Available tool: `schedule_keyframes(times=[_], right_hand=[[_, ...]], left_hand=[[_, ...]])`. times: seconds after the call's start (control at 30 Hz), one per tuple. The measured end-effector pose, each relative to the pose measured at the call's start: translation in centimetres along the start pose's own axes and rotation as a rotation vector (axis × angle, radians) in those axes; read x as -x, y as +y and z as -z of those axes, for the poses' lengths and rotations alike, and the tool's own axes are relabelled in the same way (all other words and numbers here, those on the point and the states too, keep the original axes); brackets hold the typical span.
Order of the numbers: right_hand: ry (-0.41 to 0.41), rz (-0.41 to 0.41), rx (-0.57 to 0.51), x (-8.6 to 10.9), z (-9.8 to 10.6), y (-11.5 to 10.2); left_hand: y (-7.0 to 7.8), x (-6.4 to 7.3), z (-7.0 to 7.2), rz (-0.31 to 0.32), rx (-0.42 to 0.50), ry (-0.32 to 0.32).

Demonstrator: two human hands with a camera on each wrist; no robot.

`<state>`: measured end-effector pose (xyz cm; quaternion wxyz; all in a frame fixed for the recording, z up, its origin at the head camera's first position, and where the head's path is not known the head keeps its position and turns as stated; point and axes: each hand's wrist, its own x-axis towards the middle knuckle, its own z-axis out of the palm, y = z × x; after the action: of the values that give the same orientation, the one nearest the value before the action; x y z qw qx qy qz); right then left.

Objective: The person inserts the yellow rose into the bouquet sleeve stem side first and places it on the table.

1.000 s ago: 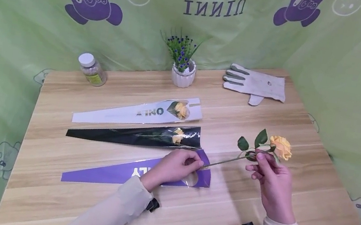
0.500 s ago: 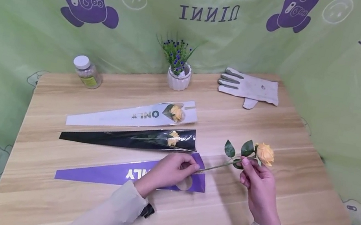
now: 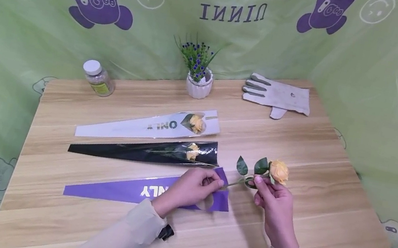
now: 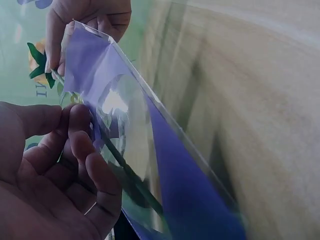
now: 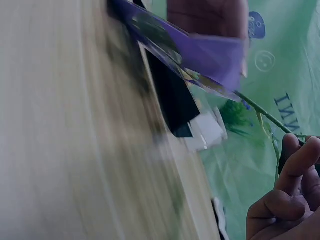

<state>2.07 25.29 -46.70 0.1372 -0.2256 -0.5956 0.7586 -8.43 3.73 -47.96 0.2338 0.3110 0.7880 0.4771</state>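
My right hand (image 3: 276, 209) pinches a yellow-orange rose (image 3: 278, 172) by its green stem, just below the bloom and leaves. The stem slants down left into the wide mouth of a purple flower sleeve (image 3: 105, 189), which lies on the table. At that mouth, my left hand (image 3: 190, 189) pinches the sleeve's edge between thumb and fingers. Through the clear window in the left wrist view, the lower stem (image 4: 131, 175) shows inside the sleeve. The right wrist view has the bare stem (image 5: 265, 114) between the sleeve and my right fingertips.
Beyond the purple sleeve lie a black sleeve (image 3: 119, 153) and a white sleeve (image 3: 119, 129), each with a yellow-orange rose inside. Along the back of the wooden table (image 3: 331, 207) stand a white-capped jar (image 3: 100, 81) and a potted plant (image 3: 198, 86). A work glove (image 3: 282, 96) lies back right.
My right hand has moved left with the rose, bringing the bloom closer to the purple sleeve. Less bare stem shows outside the mouth. My left hand keeps its pinch there.
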Motion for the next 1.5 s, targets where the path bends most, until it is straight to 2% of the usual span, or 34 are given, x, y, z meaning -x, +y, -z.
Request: schedule_keyframes(times=[0.13,0.27,0.47,0.63,1.03,1.27,1.5], right_hand=[[-0.018,0.022,0.058,0.3,-0.3,0.2],[-0.051,0.059,0.153,0.2,-0.5,0.1],[-0.110,0.065,0.277,0.4,-0.4,0.1],[-0.193,0.107,0.277,0.4,-0.4,0.5],[-0.266,0.146,0.262,0.7,-0.7,0.9],[-0.296,0.146,0.253,0.6,-1.5,1.5],[-0.355,0.103,0.251,0.6,-1.7,1.7]], left_hand=[[0.4,0.1,0.2,0.009,-0.028,0.023],[0.8,0.2,0.4,-0.007,-0.042,0.040],[1.3,0.3,0.6,-0.031,-0.041,0.060],[1.8,0.3,0.7,-0.051,-0.049,0.060],[2.3,0.3,0.7,-0.050,-0.034,0.059],[2.5,0.3,0.8,-0.058,-0.032,0.068],[2.2,0.6,1.3,-0.031,-0.020,0.075]])
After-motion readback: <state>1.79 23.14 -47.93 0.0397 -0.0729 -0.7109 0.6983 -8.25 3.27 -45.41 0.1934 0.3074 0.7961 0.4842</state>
